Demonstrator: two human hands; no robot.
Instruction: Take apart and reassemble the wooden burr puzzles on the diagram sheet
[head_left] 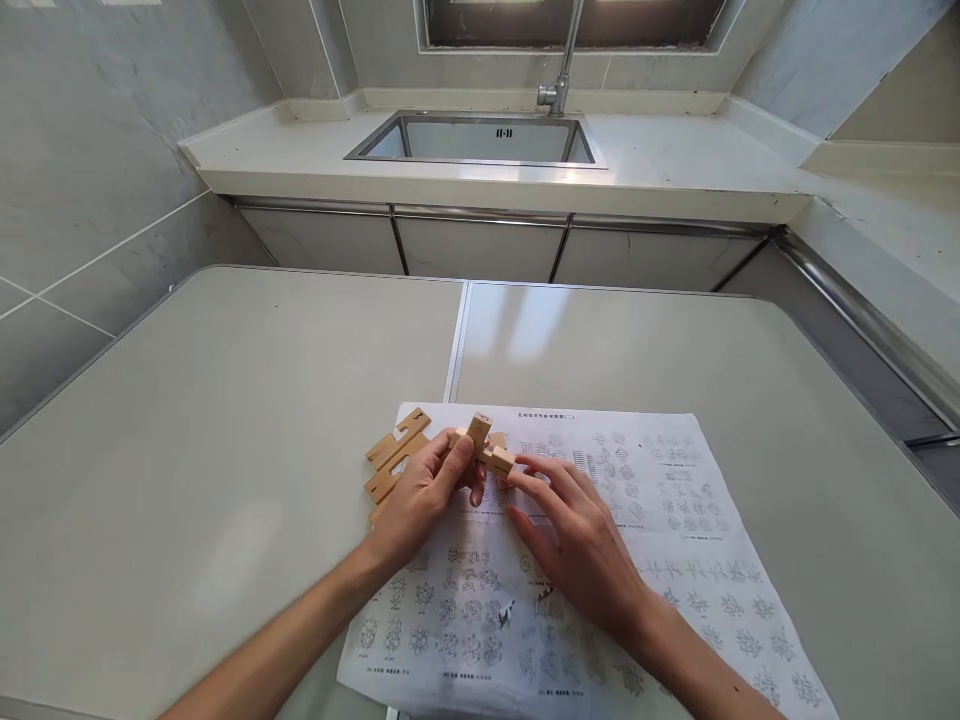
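Small light-wood blocks, joined crosswise, are held up above a printed sheet. My left hand pinches them between thumb and fingers. The fingertips of my right hand touch the right end of the blocks, with the thumb apart below and the fingers spread. Flat notched wooden pieces lie at the sheet's upper left edge, partly hidden behind my left hand. Another wooden piece shows just behind the held blocks.
A pale table with a centre seam lies under the sheet. Beyond its far edge stand a counter, a steel sink and a faucet. Tiled wall rises at the left.
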